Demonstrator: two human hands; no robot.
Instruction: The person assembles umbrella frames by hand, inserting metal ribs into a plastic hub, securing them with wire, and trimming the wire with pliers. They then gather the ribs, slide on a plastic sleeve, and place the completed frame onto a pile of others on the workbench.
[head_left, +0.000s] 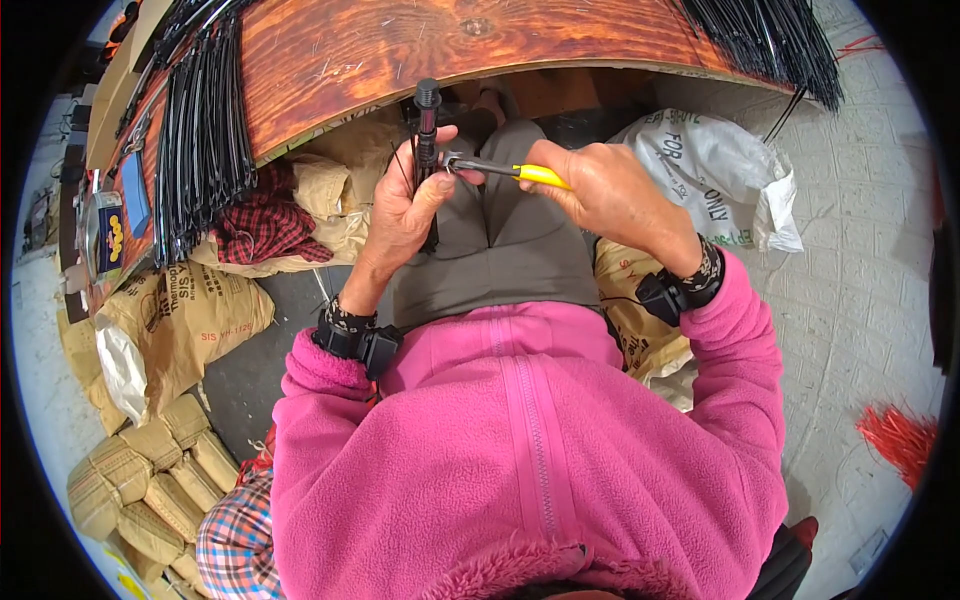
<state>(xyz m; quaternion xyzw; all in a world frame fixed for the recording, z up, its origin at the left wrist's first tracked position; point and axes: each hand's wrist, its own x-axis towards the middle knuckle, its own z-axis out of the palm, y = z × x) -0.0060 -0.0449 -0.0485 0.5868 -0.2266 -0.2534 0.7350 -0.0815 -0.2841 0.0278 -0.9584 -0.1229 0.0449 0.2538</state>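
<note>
My left hand (402, 203) is closed round a slim black folded umbrella frame (428, 125), held upright over my lap. The frame has a ribbed black knob on top, a dark reddish shaft section below it, and thin black ribs beside it. My right hand (603, 188) grips pliers (543, 177) with yellow handles. Their dark jaws point left and meet the frame's side by my left fingertips. What exactly the jaws bite on is too small to make out.
Ahead is a curved brown wooden table (400, 45). Bundles of black ribs (205, 135) hang over its left edge, and more ribs (765, 45) lie at right. Paper sacks (190, 320) stand low left, a white plastic sack (700, 165) at right. Red strands (900, 440) lie on the floor.
</note>
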